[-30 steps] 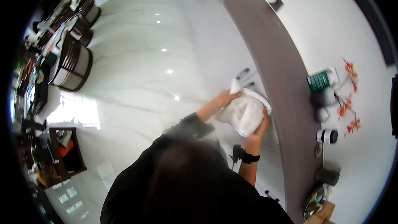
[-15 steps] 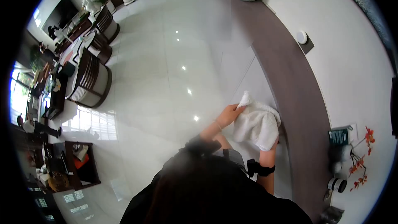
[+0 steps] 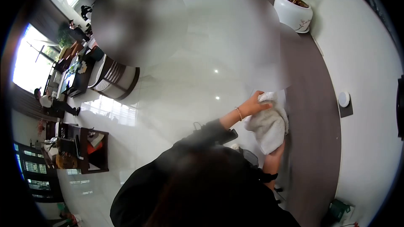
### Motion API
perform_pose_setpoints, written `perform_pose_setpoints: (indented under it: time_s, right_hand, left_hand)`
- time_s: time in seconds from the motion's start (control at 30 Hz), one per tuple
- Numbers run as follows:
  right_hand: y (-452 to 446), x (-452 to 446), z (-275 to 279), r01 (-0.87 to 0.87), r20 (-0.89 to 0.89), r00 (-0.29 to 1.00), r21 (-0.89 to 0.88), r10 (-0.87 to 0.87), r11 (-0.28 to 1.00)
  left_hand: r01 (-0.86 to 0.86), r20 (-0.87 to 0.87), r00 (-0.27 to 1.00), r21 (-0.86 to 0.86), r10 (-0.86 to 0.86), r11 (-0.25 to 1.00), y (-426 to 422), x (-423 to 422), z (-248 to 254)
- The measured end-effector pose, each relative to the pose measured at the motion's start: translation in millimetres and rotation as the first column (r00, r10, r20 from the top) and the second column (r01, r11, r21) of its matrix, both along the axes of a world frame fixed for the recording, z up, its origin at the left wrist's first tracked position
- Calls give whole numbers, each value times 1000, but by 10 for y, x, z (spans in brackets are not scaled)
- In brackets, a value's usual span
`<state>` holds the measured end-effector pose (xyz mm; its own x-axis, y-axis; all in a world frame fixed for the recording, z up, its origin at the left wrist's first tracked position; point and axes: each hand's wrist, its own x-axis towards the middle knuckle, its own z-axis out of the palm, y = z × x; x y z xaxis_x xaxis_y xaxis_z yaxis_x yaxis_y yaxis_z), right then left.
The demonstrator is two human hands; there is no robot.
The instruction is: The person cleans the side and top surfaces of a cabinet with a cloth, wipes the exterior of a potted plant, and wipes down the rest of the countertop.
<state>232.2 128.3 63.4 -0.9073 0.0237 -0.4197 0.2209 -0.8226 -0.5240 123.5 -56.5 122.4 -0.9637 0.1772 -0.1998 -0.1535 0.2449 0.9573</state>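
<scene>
A white fluffy cloth (image 3: 268,124) hangs bunched between my two hands, beside the edge of the long grey-brown counter (image 3: 313,122). My left hand (image 3: 256,104) grips its upper end with the fingers closed, and a thin bracelet shows on that wrist. My right hand (image 3: 275,151) is at the cloth's lower right side; its fingers are hidden under the cloth. A black band circles the right wrist.
A white pot with a plant (image 3: 293,13) stands at the counter's far end. A round white device (image 3: 344,99) is by the wall. Chairs (image 3: 115,77), a dark open cabinet (image 3: 94,149) and people (image 3: 52,103) are at the left.
The view has shifted along the counter, bringing the potted plant nearer and moving the flowers mostly out of sight. The cloth, still with my hands, hangs in different folds.
</scene>
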Motion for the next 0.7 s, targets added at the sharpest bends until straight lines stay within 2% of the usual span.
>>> perform_pose_setpoints:
  time_s: [0.03, 0.07, 0.1, 0.13, 0.17, 0.2, 0.23, 0.3, 0.4, 0.5, 0.6, 0.63, 0.67, 0.7]
  right_hand:
    - [-45, -165, -53, 3, -62, 998, -6, -3, 1000]
    - [-72, -318, -109, 13, -117, 993, -14, -15, 1000]
    - [-86, -457, -133, 30, -27, 999, -81, -32, 996]
    - [-131, -577, -126, 40, -26, 999, -121, -44, 992]
    - [-191, -670, -132, 64, -24, 997, -161, -68, 985]
    - [-221, -746, -126, 90, -13, 995, -192, -94, 977]
    - [-307, -849, -17, 174, 27, 985, -131, -172, 976]
    - [-525, -1143, 206, 310, 72, 950, -60, -305, 949]
    - [-729, -1517, 276, 375, 43, 926, 34, -376, 926]
    - [-893, -1902, 168, 443, 86, 889, 91, -450, 892]
    - [-1021, -2126, 23, 515, 159, 824, 187, -544, 836]
    - [-1039, -2210, -124, 509, 215, 802, 245, -558, 825]
    - [-1043, -2235, -284, 498, 166, 818, 275, -550, 823]
    - [-1068, -2278, -331, 518, 206, 793, 265, -573, 813]
  left_hand:
    - [-20, -25, 999, 83, 22, 996, -28, -186, 16]
    - [35, 5, 999, 46, -36, 998, -65, -414, 21]
    - [105, 47, 993, 9, -106, 994, -98, -598, 114]
    - [189, 100, 978, -25, -186, 982, -87, -760, 130]
    - [89, 19, 996, -164, -87, 982, -40, -890, -65]
    - [105, 36, 994, -87, -103, 991, -43, -1000, 1]
    - [112, 51, 992, -11, -111, 994, -94, -1163, 76]
    - [26, -67, 997, -25, -27, 999, -55, -1571, -364]
    - [-28, -94, 995, 20, 30, 999, -13, -1866, -113]
    - [-61, -384, 923, -91, 21, 994, 3, -2406, -827]
    - [-33, -167, 986, -165, 6, 986, 7, -2521, -577]
    - [-10, -222, 975, -119, -17, 993, -27, -2599, -700]
    - [26, -209, 976, -205, -69, 979, -39, -2672, -837]
    - [136, -168, 970, -233, -178, 963, -72, -2765, -1136]
